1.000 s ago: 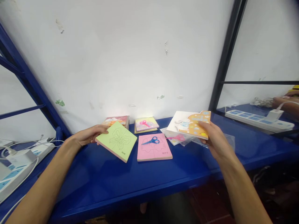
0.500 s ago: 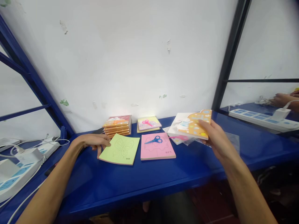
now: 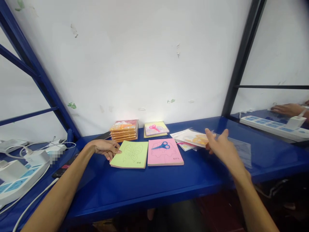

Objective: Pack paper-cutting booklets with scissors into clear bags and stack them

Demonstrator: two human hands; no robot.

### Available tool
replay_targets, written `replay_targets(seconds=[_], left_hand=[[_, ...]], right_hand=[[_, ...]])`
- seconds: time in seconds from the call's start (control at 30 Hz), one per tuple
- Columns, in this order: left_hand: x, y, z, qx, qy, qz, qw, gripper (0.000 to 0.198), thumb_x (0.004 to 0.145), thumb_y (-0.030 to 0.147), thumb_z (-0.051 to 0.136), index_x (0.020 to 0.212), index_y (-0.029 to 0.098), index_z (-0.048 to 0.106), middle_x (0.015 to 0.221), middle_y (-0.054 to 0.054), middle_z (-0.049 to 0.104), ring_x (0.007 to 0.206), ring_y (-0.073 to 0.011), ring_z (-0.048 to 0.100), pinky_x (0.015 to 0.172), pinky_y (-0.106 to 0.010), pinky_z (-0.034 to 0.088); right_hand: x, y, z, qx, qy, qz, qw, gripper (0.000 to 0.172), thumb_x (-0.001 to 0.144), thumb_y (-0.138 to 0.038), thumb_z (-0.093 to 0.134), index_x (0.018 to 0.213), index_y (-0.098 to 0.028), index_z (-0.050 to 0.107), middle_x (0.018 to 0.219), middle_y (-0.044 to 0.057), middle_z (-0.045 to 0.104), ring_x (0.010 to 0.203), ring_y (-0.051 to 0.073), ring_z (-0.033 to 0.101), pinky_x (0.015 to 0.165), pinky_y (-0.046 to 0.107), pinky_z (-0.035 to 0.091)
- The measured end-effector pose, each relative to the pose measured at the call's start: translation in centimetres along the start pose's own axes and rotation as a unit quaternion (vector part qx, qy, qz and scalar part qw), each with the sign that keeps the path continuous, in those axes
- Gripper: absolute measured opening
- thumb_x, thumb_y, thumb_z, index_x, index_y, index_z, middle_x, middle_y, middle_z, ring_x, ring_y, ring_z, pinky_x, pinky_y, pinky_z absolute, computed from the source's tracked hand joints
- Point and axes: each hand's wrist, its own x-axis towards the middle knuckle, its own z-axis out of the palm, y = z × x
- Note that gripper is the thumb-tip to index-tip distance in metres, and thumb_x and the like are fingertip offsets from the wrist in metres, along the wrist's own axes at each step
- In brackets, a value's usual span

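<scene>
My left hand [image 3: 106,149] pinches the left edge of a light green paper pad [image 3: 132,154] with a butterfly outline, thumb on top. Beside it lies a pink paper pad [image 3: 166,158] with a vehicle outline, and blue-handled scissors [image 3: 161,146] rest on that. My right hand [image 3: 222,149] is over the table's right part, thumb and forefinger apart, with nothing visible between them. Just left of its fingers, an orange-and-white booklet [image 3: 198,139] lies on other printed sheets and clear plastic. A clear plastic sleeve [image 3: 242,151] lies flat behind my right hand.
Against the wall stand a stack of wrapped orange packs [image 3: 124,131] and a smaller stack topped with pink scissors [image 3: 154,128]. White power strips [image 3: 21,177] with cables and a dark phone-like object [image 3: 64,167] are at left. Another person's hand [image 3: 285,108] shows beyond the right frame post.
My right hand has let go of the orange booklet, which now lies on the sheets. The green pad has come down flat beside the pink one, still in my left hand.
</scene>
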Motion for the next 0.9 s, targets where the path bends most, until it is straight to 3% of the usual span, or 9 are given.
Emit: replay_targets(seconds=[0.07,0.17,0.23,0.3,0.43,0.6,0.77,0.9], left_hand=[[0.0,0.1,0.2,-0.009,0.005,0.001,1.0,0.045,0.067,0.052,0.087,0.092,0.017,0.074,0.077,-0.009,0.078,0.06,-0.0169,0.07,0.057,-0.022,0.054],[0.0,0.3,0.5,-0.019,0.011,0.004,1.0,0.046,0.067,0.051,0.088,0.095,0.018,0.074,0.08,-0.008,0.079,0.062,-0.017,0.072,0.057,-0.021,0.054],[0.1,0.3,0.5,-0.023,0.011,0.004,1.0,0.049,0.066,0.054,0.087,0.097,0.018,0.073,0.082,-0.009,0.079,0.062,-0.0177,0.072,0.056,-0.022,0.054],[0.2,0.1,0.4,-0.017,0.012,-0.001,1.0,0.054,0.068,0.062,0.082,0.095,0.017,0.074,0.081,-0.012,0.079,0.062,-0.0192,0.072,0.054,-0.023,0.053],[0.9,-0.8,-0.4,0.001,0.039,-0.008,0.999,0.065,0.074,0.078,0.066,0.076,0.014,0.072,0.073,-0.018,0.077,0.06,-0.0224,0.072,0.049,-0.024,0.048],[2.0,-1.8,-1.2,-0.014,0.046,-0.004,0.999,0.061,0.069,0.075,0.073,0.072,0.014,0.074,0.066,-0.017,0.076,0.053,-0.0205,0.069,0.046,-0.023,0.045],[2.6,-2.3,-1.4,-0.037,0.052,0.008,0.998,0.055,0.07,0.069,0.077,0.077,0.014,0.076,0.069,-0.014,0.077,0.052,-0.0179,0.068,0.043,-0.021,0.042],[2.8,-2.6,-1.5,-0.05,0.055,0.014,0.997,0.053,0.072,0.067,0.077,0.078,0.015,0.077,0.07,-0.013,0.078,0.054,-0.0166,0.069,0.043,-0.019,0.042]], right_hand=[[-0.1,0.3,-0.2,-0.064,-0.004,-0.014,0.998,0.106,0.081,-0.071,0.065,0.153,0.001,0.035,0.041,0.003,0.061,0.036,0.032,0.058,0.047,0.04,0.036],[-0.8,-0.6,-0.7,-0.112,-0.034,-0.024,0.993,0.085,0.089,-0.069,0.054,0.148,-0.008,0.045,0.05,0.004,0.067,0.042,0.03,0.063,0.053,0.04,0.041],[-1.5,-1.8,-1.0,-0.126,-0.032,-0.044,0.991,0.062,0.094,-0.068,0.046,0.128,-0.018,0.062,0.053,0.003,0.068,0.044,0.027,0.064,0.058,0.04,0.044],[-2.1,-3.0,-1.0,-0.104,-0.041,-0.07,0.991,0.051,0.097,-0.066,0.04,0.104,-0.024,0.069,0.052,0.001,0.066,0.044,0.023,0.062,0.06,0.038,0.045],[-3.2,-4.4,-0.1,-0.03,-0.08,-0.099,0.991,0.052,0.098,-0.065,0.039,0.076,-0.024,0.062,0.047,-0.002,0.06,0.042,0.019,0.055,0.056,0.032,0.043],[-3.9,-4.0,2.6,0.001,-0.143,-0.127,0.982,0.064,0.098,-0.069,0.034,0.054,-0.024,0.044,0.043,0.0,0.052,0.043,0.017,0.05,0.053,0.031,0.038],[-4.3,-2.8,5.1,-0.157,-0.158,-0.278,0.934,0.059,0.1,-0.057,0.038,0.054,-0.024,0.05,0.056,0.005,0.063,0.056,0.022,0.055,0.058,0.032,0.029],[-5.0,-2.9,5.3,-0.197,-0.146,-0.331,0.911,0.056,0.102,-0.052,0.039,0.055,-0.023,0.049,0.054,0.005,0.061,0.052,0.019,0.049,0.058,0.031,0.024]])
